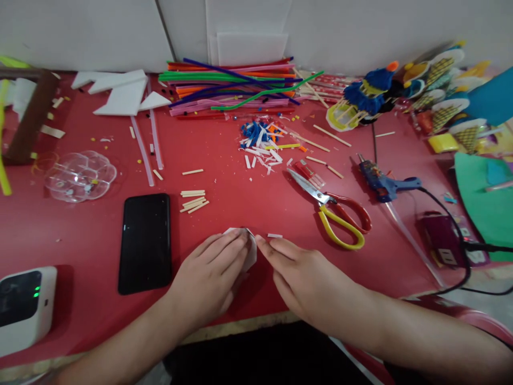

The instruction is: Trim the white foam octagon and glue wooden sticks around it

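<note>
A small white piece with angled edges (251,255), paper or thin foam board, lies near the table's front edge. My left hand (214,262) covers most of it, with the fingers together and pressing it. At its right edge, my right hand (294,262) has thumb and forefinger drawn together by the tip of the piece. Whatever the right fingers pinch, if anything, is too small to make out. Just beyond the right hand lies a small white strip (274,236). Short wooden sticks (193,200) lie in a small group beyond my left hand.
On the red table (100,235), a black phone (145,243) lies left. To the right are scissors (326,206) and a corded glue gun (385,182). White scraps (266,147) and colourful pipe cleaners (236,83) lie farther back. A white device (30,305) sits front left.
</note>
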Action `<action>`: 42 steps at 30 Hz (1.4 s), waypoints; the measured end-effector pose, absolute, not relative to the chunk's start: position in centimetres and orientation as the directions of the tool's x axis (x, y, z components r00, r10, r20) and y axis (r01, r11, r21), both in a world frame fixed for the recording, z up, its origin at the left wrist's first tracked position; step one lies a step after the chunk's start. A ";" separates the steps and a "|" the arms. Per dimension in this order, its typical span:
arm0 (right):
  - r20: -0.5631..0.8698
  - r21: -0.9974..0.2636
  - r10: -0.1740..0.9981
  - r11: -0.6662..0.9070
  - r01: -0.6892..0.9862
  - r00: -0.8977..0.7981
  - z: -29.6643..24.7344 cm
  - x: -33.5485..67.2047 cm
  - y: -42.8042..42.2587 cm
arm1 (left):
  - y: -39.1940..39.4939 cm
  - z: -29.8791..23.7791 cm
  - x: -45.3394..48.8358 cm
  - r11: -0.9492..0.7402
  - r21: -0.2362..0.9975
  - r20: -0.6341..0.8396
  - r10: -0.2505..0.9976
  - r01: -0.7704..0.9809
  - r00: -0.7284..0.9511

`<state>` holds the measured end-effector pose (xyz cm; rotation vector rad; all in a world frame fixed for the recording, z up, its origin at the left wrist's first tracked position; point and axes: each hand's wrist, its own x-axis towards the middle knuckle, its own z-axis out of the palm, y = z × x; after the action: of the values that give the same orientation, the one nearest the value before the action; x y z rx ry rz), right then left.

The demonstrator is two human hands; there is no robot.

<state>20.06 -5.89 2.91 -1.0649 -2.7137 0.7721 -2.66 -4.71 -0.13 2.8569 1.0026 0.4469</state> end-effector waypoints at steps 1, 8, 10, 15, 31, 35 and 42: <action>-0.074 -0.507 0.652 0.627 0.592 -0.755 3.0 20.0 -5.9 | -4.7 -0.1 -2.6 -0.780 0.177 0.247 0.626 0.601 0.740; -0.063 -0.549 0.827 0.439 0.711 -0.559 3.1 19.6 -6.1 | -4.6 0.6 -2.3 -0.735 0.196 0.249 0.678 0.650 0.692; -0.059 -0.565 0.852 0.401 0.721 -0.520 3.2 19.5 -6.2 | -4.7 0.5 -2.2 -0.736 0.196 0.257 0.676 0.648 0.690; -0.112 -0.522 0.850 0.391 0.759 -0.515 3.6 19.5 -6.5 | -4.9 0.3 -2.2 -0.722 0.220 0.255 0.692 0.656 0.675; -0.235 -0.586 0.862 0.242 0.773 -0.448 3.7 21.1 -9.2 | -4.4 0.1 -2.6 -0.729 0.280 0.244 0.684 0.625 0.688; -0.146 -0.699 0.945 0.111 0.707 -0.293 2.6 22.6 -9.2 | -4.1 0.0 -2.9 -0.742 0.331 0.273 0.667 0.583 0.693; -0.435 -0.899 0.856 -0.397 0.184 -0.278 1.0 21.5 -5.4 | -4.9 0.7 -3.2 -0.741 0.321 0.303 0.670 0.589 0.678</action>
<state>21.52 -5.40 0.95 -1.4597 -1.3019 1.7254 -3.16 -4.93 0.66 2.6933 1.0229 0.6036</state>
